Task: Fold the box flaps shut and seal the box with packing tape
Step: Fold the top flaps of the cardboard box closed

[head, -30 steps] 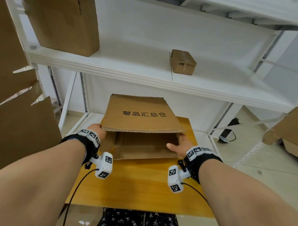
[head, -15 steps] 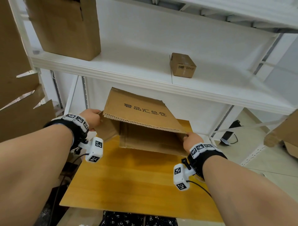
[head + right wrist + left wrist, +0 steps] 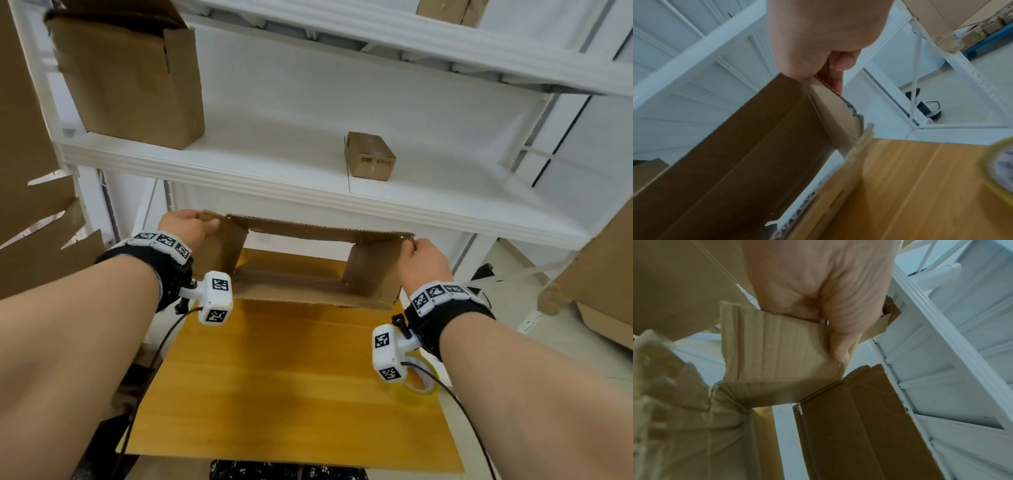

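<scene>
The brown corrugated cardboard box [image 3: 308,274], open at both ends so that the wall behind is seen through it, is held up over the far edge of the yellow wooden table [image 3: 291,377]. Its upper left corner is pinched by the left hand [image 3: 186,228], the thumb [image 3: 838,345] being pressed flat on a side flap with the fingers curled behind it. Its upper right corner is clamped by the right hand [image 3: 423,263], the card edge being caught between thumb and curled fingers [image 3: 844,62].

One roll of clear yellowish packing tape [image 3: 416,385] lies on the table near its right edge, partly hidden behind the right wrist camera. Just above the box runs the front edge of a white metal shelf [image 3: 308,195], close over the raised top panel. Two boxes are counted on that shelf: one large brown carton [image 3: 137,78] at the left and one small sealed brown carton [image 3: 371,161] further right.

Compared with half a second earlier, the box has been opened out from a slanted, half-flattened shape into a squarer tube, and both hands have been raised to its top corners.
</scene>
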### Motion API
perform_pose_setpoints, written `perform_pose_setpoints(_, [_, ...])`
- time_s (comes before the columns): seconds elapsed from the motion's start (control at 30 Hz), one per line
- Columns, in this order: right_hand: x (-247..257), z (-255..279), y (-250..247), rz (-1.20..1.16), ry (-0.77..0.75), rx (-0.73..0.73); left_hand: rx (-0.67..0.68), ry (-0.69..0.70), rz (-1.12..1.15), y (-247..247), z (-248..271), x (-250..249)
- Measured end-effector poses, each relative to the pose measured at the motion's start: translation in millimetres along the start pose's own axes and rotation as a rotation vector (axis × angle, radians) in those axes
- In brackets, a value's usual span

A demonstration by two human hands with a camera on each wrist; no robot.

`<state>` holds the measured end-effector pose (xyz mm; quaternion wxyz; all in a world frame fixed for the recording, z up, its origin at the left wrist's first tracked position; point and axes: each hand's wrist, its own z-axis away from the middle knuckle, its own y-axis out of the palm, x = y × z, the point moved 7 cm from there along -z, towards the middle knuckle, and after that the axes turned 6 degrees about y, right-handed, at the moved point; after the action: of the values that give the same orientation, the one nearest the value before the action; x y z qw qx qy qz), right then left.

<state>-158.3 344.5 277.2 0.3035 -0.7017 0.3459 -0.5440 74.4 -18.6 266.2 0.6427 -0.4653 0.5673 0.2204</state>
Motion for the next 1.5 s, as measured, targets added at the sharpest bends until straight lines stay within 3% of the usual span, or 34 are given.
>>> perform_pose_setpoints(0.13, [16, -14, -25, -0.002, -0.011, -0.021, 0.015, 0.05, -0.087, -9, -12, -29])
perform_pose_setpoints(0.3, [50, -23, -38, 0.035, -0.064, 0.102, 0.086, 0.123, -0.085, -6, -29, -70])
perform_pose_setpoints(0.47, [62, -29, -81, -0.14, -0.089, -0.09, 0.023, 0.104, 0.059, -19, -34, -98])
perform_pose_setpoints(0.6, [77, -37, -102, -0.099, -0.145, -0.152, 0.01, 0.12, 0.181, -21, -35, -114])
perform_pose_setpoints(0.73, [78, -40, -86, 0.042, -0.116, -0.062, 0.127, 0.07, 0.183, 2, -25, -103])
perform_pose_setpoints(0.87, [77, -41, -76, -0.004, -0.113, -0.032, 0.17, 0.072, 0.193, 13, -24, -94])
perform_pose_setpoints(1.17, [67, -46, -68, -0.127, 0.044, 0.007, 0.195, 0.133, -0.054, 22, -23, -97])
perform_pose_setpoints(1.3, [74, -48, -61, -0.045, 0.06, 0.059, 0.3, 0.149, -0.155, 33, -12, -101])
perform_pose_setpoints(1.5, [74, -44, -58, -0.032, 0.082, 0.07, 0.364, -0.07, 0.012, 24, -16, -81])
